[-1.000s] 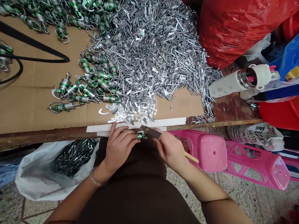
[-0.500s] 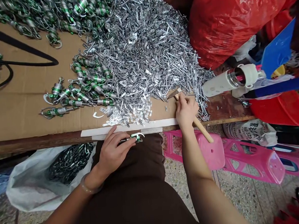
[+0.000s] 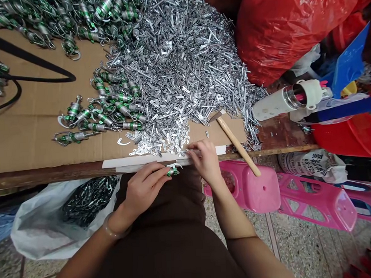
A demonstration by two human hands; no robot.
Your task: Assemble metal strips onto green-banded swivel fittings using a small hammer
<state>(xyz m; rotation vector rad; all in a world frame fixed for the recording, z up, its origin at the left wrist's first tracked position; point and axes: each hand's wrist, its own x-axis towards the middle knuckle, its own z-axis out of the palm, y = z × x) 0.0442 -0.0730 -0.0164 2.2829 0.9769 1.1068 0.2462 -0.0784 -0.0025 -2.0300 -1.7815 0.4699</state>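
My left hand (image 3: 144, 186) is closed on a small green and silver hook assembly (image 3: 173, 170) just below the table edge, over my lap. My right hand (image 3: 204, 156) reaches onto the taped table edge, its fingertips pinched among the small flat metal strips (image 3: 161, 144) there; what it pinches is too small to name. A wooden-handled hammer (image 3: 237, 144) lies on the cardboard to the right of that hand, its handle overhanging the edge. A big heap of silver metal pieces (image 3: 182, 61) covers the table's middle. Finished green assemblies (image 3: 110, 109) lie to its left.
Cardboard (image 3: 27, 121) covers the wooden table. More green assemblies (image 3: 75, 16) are piled at the far left, and a black cable (image 3: 32, 76) crosses there. A red plastic bag (image 3: 291, 28), white flask (image 3: 282, 102), pink stools (image 3: 261, 189) and a white bag of parts (image 3: 68, 209) surround me.
My right hand laid the hammer down on the cardboard, let go of it and came back to the metal strips at the table edge. My left hand kept hold of the assembly.
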